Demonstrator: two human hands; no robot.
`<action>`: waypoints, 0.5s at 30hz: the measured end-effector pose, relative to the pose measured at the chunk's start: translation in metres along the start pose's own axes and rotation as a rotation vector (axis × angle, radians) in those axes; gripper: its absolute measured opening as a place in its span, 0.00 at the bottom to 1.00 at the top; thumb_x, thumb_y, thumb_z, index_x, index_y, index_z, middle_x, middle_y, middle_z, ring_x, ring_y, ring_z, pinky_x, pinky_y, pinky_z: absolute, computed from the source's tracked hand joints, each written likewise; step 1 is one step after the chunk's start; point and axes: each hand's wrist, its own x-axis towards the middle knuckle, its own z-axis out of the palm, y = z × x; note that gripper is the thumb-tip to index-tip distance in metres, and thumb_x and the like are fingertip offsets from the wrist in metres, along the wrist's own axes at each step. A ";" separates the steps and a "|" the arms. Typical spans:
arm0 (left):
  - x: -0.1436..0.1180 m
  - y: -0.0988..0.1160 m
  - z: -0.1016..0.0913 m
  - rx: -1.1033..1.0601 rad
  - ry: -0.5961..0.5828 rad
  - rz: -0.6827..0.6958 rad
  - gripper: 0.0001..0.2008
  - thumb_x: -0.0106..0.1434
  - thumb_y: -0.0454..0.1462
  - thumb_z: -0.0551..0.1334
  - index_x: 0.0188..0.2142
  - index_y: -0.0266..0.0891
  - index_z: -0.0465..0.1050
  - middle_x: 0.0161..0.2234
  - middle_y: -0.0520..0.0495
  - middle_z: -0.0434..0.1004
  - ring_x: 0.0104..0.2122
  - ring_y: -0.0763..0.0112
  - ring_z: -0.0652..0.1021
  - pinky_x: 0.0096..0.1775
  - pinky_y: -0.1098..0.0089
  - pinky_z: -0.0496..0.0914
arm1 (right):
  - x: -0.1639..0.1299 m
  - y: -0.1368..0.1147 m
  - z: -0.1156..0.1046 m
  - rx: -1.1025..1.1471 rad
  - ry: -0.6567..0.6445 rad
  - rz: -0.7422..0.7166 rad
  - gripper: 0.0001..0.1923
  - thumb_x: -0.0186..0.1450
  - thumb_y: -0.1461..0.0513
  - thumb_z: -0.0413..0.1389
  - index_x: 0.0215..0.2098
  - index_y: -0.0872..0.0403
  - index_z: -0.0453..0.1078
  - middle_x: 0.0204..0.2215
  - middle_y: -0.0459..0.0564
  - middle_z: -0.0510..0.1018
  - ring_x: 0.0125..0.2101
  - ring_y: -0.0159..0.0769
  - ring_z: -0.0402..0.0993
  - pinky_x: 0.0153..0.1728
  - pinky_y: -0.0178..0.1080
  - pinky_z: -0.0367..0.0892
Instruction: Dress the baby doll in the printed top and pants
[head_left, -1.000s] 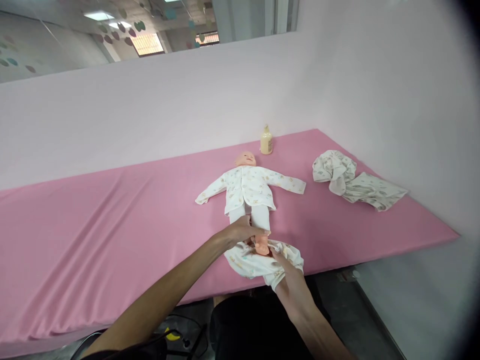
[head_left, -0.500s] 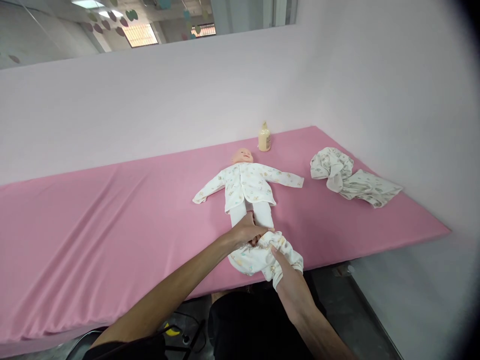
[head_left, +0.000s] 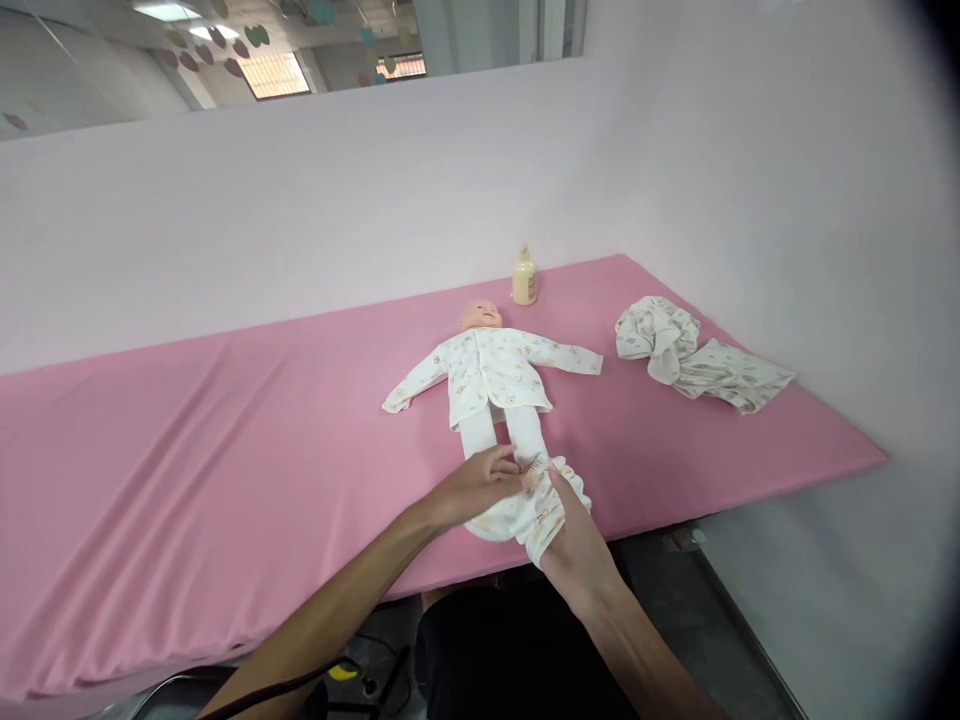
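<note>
Head view: your left hand [head_left: 480, 485] and right hand [head_left: 574, 540], both closed on bunched trousers [head_left: 525, 505], have drawn them further up doll [head_left: 491, 375] legs; feet now covered. Doll lies mid-table [head_left: 187, 440], long axis front-to-back, head pointing away.

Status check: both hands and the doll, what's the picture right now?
Left hand and right hand both gripping bunched printed pants at doll feet. Doll flat on pink sheet. Bottle and spare clothes well apart.
</note>
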 end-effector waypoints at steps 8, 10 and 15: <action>-0.028 -0.007 0.042 0.468 0.150 0.160 0.47 0.57 0.41 0.64 0.71 0.41 0.41 0.66 0.38 0.55 0.64 0.49 0.58 0.61 0.56 0.56 | -0.017 -0.018 0.004 -0.040 -0.065 0.124 0.30 0.63 0.41 0.54 0.53 0.49 0.72 0.43 0.50 0.81 0.48 0.45 0.76 0.45 0.44 0.75; -0.024 -0.007 0.047 0.534 0.185 0.149 0.47 0.56 0.38 0.62 0.71 0.39 0.40 0.64 0.36 0.58 0.63 0.47 0.60 0.60 0.56 0.56 | -0.013 -0.016 0.003 -0.047 -0.085 0.152 0.29 0.64 0.41 0.53 0.54 0.49 0.72 0.43 0.49 0.81 0.47 0.45 0.77 0.44 0.44 0.76; -0.017 -0.006 0.052 0.570 0.294 0.128 0.42 0.57 0.34 0.57 0.70 0.38 0.45 0.57 0.37 0.69 0.57 0.47 0.67 0.58 0.56 0.56 | -0.009 -0.009 -0.002 0.005 -0.110 0.099 0.23 0.63 0.46 0.57 0.50 0.50 0.74 0.41 0.49 0.81 0.48 0.43 0.76 0.48 0.44 0.74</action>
